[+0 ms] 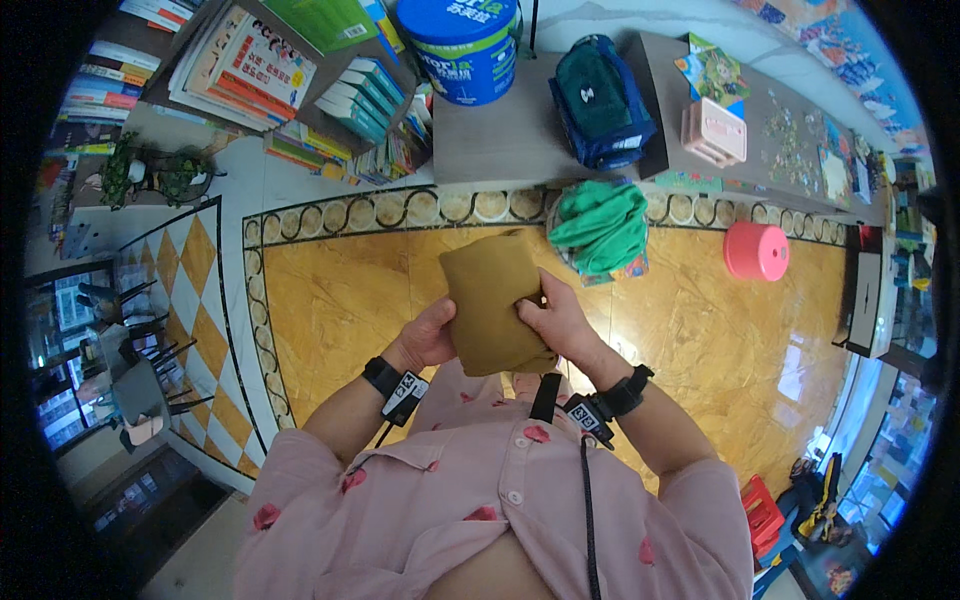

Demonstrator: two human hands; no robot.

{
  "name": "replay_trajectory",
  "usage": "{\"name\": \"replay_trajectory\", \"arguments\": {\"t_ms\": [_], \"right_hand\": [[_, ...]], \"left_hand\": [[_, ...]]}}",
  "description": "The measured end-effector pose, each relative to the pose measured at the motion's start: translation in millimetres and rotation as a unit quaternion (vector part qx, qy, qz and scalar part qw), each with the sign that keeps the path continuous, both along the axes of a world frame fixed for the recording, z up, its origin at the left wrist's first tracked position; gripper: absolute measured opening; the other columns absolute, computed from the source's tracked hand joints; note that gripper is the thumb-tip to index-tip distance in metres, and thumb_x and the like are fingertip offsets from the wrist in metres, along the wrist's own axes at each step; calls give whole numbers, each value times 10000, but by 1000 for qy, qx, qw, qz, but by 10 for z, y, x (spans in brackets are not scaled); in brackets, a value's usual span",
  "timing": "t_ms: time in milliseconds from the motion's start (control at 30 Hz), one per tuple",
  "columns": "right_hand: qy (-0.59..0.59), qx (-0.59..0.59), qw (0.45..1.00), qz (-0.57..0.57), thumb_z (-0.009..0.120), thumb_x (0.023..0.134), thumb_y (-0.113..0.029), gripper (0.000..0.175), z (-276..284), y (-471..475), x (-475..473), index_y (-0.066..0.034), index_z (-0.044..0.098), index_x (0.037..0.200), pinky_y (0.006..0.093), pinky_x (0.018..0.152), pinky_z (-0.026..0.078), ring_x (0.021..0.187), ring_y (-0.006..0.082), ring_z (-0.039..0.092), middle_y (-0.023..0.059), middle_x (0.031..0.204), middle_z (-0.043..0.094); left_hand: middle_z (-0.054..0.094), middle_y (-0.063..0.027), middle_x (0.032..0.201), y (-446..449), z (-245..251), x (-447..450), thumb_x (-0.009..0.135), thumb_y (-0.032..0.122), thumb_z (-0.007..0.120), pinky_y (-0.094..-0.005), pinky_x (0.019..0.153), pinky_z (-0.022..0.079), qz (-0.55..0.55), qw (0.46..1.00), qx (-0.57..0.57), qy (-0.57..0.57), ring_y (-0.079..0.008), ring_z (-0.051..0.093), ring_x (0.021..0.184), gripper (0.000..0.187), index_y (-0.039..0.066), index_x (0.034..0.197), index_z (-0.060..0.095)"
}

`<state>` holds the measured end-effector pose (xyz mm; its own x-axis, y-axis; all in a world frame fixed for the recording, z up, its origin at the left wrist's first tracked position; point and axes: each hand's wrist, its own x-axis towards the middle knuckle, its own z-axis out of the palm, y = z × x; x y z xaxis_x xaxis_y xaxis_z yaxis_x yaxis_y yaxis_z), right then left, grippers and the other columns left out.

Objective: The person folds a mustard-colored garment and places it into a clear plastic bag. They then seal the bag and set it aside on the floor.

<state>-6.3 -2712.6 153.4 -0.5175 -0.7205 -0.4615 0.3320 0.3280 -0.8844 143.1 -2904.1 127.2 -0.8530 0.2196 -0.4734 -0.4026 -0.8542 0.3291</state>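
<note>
A folded mustard-brown cloth (495, 307), a compact rectangular bundle, is held in front of my body above the floor. My left hand (430, 334) grips its left edge, thumb along the side and fingers hidden underneath. On the right edge, my right hand (559, 315) clasps it with the thumb on top. Beyond the bundle, to the right, a heap of green cloth (600, 225) rests on something low near the floor border; what supports it is mostly covered.
A pink plastic stool (756, 251) stands on the tiled floor (337, 300) at the right. Along the far side runs a grey cabinet (480, 146) with a blue tub (461, 52), a dark blue-green bag (604, 105) and a pink box (714, 131). Bookshelves (300, 127) stand at the left.
</note>
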Motion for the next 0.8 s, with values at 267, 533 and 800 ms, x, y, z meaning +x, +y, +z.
{"name": "replay_trajectory", "arguments": {"t_ms": [267,533,800], "right_hand": [[-264,-124,944,-152,666,927,-297,713,139,-196,-301,-1,337,1485,385,1018,471,1230,242,549,140,1389,526],[-345,-172,864,-325,708,910,-292,715,127,407,-403,-34,346,1471,452,1023,489,1238,294,558,143,1387,526],[-282,-73,861,-418,661,941,-303,635,154,1232,-816,-30,393,1448,412,1035,469,1237,272,550,132,1380,532]], "left_hand": [[479,-100,1487,-474,189,-870,916,517,649,-435,1115,410,-102,995,12,-10,-250,512,1318,747,82,1474,412],[542,-99,1390,160,400,-1927,1045,507,420,-337,1064,429,-209,946,-193,155,-188,515,1275,629,36,1462,405],[547,-104,1303,173,-443,-2971,1004,431,549,-413,875,535,-263,925,-269,-55,-223,570,1076,510,72,1362,502]]}}
